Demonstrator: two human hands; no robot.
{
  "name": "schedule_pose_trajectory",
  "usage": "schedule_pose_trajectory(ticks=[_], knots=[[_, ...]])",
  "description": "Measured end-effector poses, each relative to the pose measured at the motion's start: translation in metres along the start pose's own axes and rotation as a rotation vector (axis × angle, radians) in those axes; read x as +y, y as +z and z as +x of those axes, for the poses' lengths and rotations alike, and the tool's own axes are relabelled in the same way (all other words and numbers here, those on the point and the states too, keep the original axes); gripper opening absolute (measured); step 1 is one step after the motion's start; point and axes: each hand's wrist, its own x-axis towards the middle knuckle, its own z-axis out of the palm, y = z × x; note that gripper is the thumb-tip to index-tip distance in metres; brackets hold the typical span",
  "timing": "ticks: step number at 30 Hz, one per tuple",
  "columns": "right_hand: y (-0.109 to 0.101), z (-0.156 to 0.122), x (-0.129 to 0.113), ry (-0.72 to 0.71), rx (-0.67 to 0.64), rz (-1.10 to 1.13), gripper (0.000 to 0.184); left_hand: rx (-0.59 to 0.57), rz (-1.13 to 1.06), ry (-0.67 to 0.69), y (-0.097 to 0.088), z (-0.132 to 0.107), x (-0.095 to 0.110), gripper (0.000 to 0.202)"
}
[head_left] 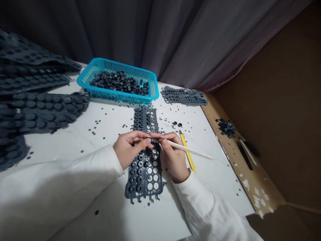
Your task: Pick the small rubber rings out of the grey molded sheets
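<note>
Your left hand (pixel 132 147) sits at the centre of the frame with thumb and fingertips drawn together on a small dark ring-shaped part (pixel 149 138), most of it hidden by the fingers, while your right hand (pixel 175 155), just to the right, has its fingers closed around a slim white-handled tool (pixel 188 147), its dark end meeting your left fingertips and its pale handle pointing toward the right of the frame. Beneath both hands, a dark moulded rubber sheet (pixel 144 187) runs from the centre to the lower centre of the frame on the white tabletop (pixel 100 197); in its lower half, ring-shaped pieces fill the two left columns, and the right columns are mostly round holes showing white. Just beside your right hand lies a yellow craft knife (pixel 187 154), with two loose black pieces (pixel 177 124) above it. At the upper centre stands a turquoise plastic basket (pixel 117 96) holding many small dark parts (pixel 112 81), with a perforated rubber sheet (pixel 184 96) to its right, and studded rubber sheets (pixel 45 112) are heaped along the left edge, small dark discs (pixel 96 212) scattered around
</note>
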Motion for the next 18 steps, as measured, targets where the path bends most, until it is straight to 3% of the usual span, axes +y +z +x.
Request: schedule_pose_trajectory(ticks=[18], knots=[[-0.0014, -0.0013, -0.0045, -0.084, -0.01, -0.107, 0.005, -0.024, -0.002, -0.004, -0.0012, -0.0001, -0.0031, 0.017]])
